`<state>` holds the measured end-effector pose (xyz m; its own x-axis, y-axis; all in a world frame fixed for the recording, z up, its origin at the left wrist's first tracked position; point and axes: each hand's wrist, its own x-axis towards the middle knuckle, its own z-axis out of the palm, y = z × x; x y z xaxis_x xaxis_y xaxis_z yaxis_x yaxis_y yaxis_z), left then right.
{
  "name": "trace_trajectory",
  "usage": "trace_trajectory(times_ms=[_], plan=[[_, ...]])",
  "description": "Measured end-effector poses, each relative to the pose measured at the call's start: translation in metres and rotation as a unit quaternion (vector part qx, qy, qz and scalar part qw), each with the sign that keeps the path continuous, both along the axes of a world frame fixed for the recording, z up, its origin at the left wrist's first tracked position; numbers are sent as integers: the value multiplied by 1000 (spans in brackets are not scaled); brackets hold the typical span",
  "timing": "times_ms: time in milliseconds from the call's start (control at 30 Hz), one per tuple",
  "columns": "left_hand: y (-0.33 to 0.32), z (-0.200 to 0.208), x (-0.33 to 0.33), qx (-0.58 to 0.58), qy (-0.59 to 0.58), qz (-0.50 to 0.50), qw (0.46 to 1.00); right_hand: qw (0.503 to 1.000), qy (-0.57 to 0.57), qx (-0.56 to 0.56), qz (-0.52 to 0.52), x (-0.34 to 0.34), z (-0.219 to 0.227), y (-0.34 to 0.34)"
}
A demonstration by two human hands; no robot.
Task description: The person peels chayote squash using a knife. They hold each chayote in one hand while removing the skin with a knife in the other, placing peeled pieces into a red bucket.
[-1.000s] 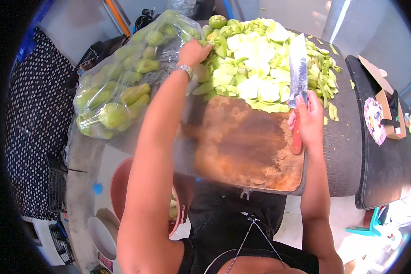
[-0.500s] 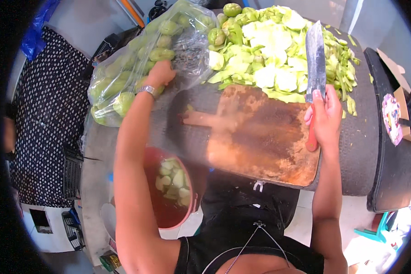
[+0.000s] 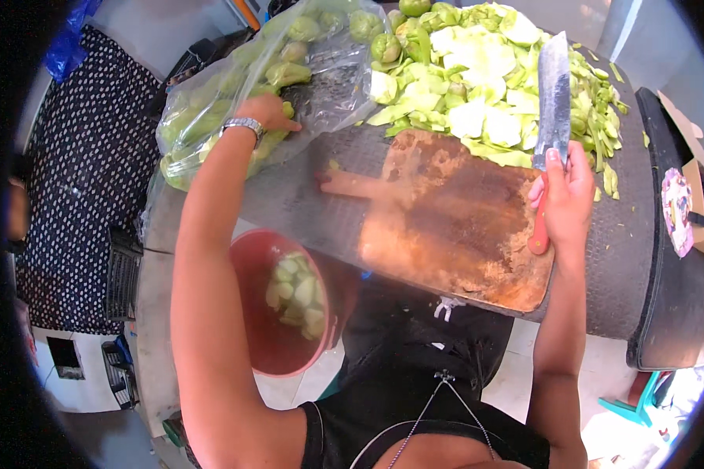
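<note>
My left hand (image 3: 267, 115), a metal watch at its wrist, is at the mouth of a clear plastic bag (image 3: 203, 105) of green chayotes. Its fingers curl round a chayote (image 3: 289, 109), of which only a small green part shows past them. Another chayote (image 3: 288, 74) lies just beyond that hand. My right hand (image 3: 569, 195) is closed on the red handle of a broad-bladed knife (image 3: 554, 98), its blade pointing up and away. Below and left of the knife, a worn wooden cutting board (image 3: 454, 227) lies on the dark tabletop with its handle to the left.
A large heap of pale green peelings (image 3: 485, 78) lies behind the board, whole chayotes at its left. Below the table's near edge stands a red bucket (image 3: 278, 352) with peeled pieces in liquid. A black padded seat (image 3: 677, 305) and a cardboard box (image 3: 700, 187) are at right.
My left hand has moved slightly left and up at the bag, its fingers now round a chayote. My right hand still holds the knife upright. The whole view has shifted a little.
</note>
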<state>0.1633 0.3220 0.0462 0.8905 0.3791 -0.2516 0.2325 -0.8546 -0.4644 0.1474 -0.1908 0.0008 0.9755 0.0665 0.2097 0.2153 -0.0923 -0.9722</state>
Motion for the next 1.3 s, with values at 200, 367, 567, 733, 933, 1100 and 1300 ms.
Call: trace_trajectory(times_ms=[200, 367, 567, 733, 933, 1100, 1300], plan=[[27, 13, 8, -128, 34, 83, 988, 1000, 11, 8, 6, 5, -4, 0], [42, 16, 1, -152, 41, 60, 986, 1000, 1, 8, 4, 3, -4, -1], [35, 22, -1, -133, 21, 81, 988, 998, 22, 43, 45, 4, 0, -2], [37, 26, -9, -193, 26, 108, 975, 997, 18, 57, 53, 6, -3, -4], [23, 30, -18, -158, 49, -17, 986, 996, 35, 67, 56, 2, 2, -1], [-25, 33, -28, -119, -31, -80, 989, 996, 29, 46, 66, -3, -1, 2], [-170, 52, -45, -123, 21, -261, 957, 996, 32, 18, 77, -10, 3, 6]])
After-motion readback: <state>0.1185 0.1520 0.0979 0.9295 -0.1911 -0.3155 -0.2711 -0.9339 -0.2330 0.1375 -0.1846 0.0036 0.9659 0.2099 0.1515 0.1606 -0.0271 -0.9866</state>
